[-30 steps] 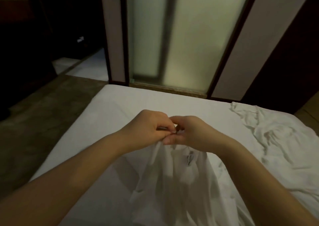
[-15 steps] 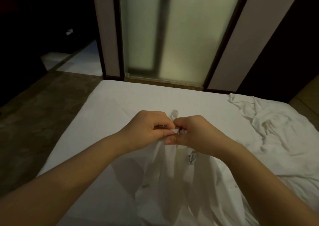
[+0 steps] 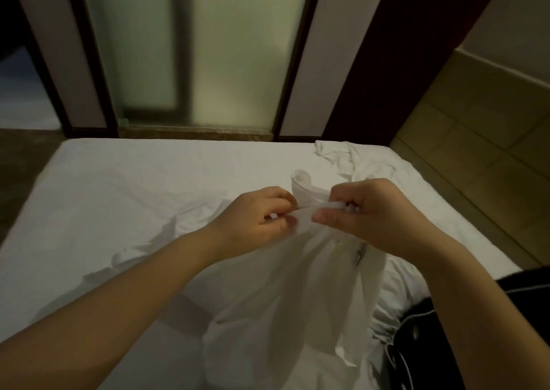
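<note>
Two grips meet over the bed, both pinched on one white cloth. The left grip has thumb and curled fingers clamped on a gathered edge. The right grip, just beside it at 3 o'clock, is clamped on the same edge, and a short taut strip of fabric runs between them. A small loop of the cloth stands up at 12 o'clock from the gap.

From the pinch, the cloth hangs in long folds toward 6 o'clock, and its lower part rests on the bed close to the person's body. A tag shows under the right grip, too blurred to read.

What the next move turns on is this: the cloth's long axis runs 12 to 6, straight down from the grips, while the held edge runs 9 to 3 between them. Neither grip is nearer, since both are already on it. Spreading the edge would probably mean drawing the left toward 9 and the right toward 3, keeping the pinch so the folds do not slip free.

A crumpled heap lies on the bed at 1 o'clock, beyond the right grip.
</note>
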The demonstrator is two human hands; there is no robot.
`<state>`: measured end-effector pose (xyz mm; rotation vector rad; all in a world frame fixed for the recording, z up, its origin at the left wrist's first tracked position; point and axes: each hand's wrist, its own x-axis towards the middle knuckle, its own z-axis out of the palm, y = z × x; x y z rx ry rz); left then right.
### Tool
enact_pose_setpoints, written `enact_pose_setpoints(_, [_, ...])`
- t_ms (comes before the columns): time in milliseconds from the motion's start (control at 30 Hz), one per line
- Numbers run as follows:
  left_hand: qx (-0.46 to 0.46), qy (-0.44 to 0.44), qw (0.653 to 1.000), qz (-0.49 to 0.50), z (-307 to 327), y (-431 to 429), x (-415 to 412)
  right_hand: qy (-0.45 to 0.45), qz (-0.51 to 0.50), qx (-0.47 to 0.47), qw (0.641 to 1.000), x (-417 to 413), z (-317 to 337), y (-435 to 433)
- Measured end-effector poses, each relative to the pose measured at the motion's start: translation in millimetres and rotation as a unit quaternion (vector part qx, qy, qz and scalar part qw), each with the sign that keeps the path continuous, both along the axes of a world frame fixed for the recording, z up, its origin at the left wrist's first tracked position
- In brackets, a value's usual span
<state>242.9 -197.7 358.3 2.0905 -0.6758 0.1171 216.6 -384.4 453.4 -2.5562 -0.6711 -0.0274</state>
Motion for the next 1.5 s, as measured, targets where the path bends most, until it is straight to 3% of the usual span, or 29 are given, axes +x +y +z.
enact_pose_setpoints(133, [0.038, -0.07, 0.996, -0.043, 1.5, -26.1, 13.8, -0.02, -0.033, 0.0, 0.999, -8.7, 8.5, -32.7])
enact_pose_setpoints(267, [0.002, -0.161, 0.985, -0.063, 8.3, -51.5, 26.7, -0.042, -0.07, 0.004, 0.997, -13.2, 14.3, -69.4])
enact_pose_setpoints(367, [0.003, -0.163, 0.982, -0.091, 7.4, -69.3, 32.9, -0.074, -0.078, 0.015, 0.994, -13.5, 15.2, -96.3])
enact_pose_setpoints(467, [0.023, -0.109, 0.988, -0.106, -5.3, -83.3, 39.0, -0.099, -0.078, 0.029, 0.992, -11.4, 15.7, -118.7])
enact_pose_setpoints(567, [-0.006, -0.067, 0.995, -0.069, -13.6, -93.4, 42.3, -0.11, -0.083, 0.04, 0.99, -8.1, 16.0, -139.0])
enact_pose_setpoints(700, [-0.041, -0.149, 0.988, -0.008, -1.2, -93.7, 36.7, -0.091, -0.122, 0.06, 0.987, 7.9, 11.2, -161.4])
enact_pose_setpoints(867, [0.013, -0.225, 0.972, 0.066, 22.7, -76.7, 16.2, -0.042, -0.179, 0.003, 0.983, 50.4, -3.9, -156.0])
enact_pose_setpoints(933, [0.035, -0.247, 0.964, 0.09, 32.4, -67.9, 4.8, -0.036, -0.142, 0.001, 0.989, 55.6, -5.7, -133.8])
enact_pose_setpoints(1033, [0.063, -0.257, 0.961, 0.081, 46.6, -60.3, -13.3, 0.009, 0.029, 0.052, 0.998, 41.2, -0.7, -83.0])
enact_pose_setpoints(1133, [0.068, -0.248, 0.964, 0.07, 54.3, -52.8, -29.4, 0.043, 0.159, 0.033, 0.986, 32.1, -2.6, -41.8])
enact_pose_setpoints(1500, [0.013, -0.096, 0.985, 0.146, 37.5, 1.4, -57.6, 0.013, 0.223, 0.071, 0.972, 28.4, 4.1, 7.9])
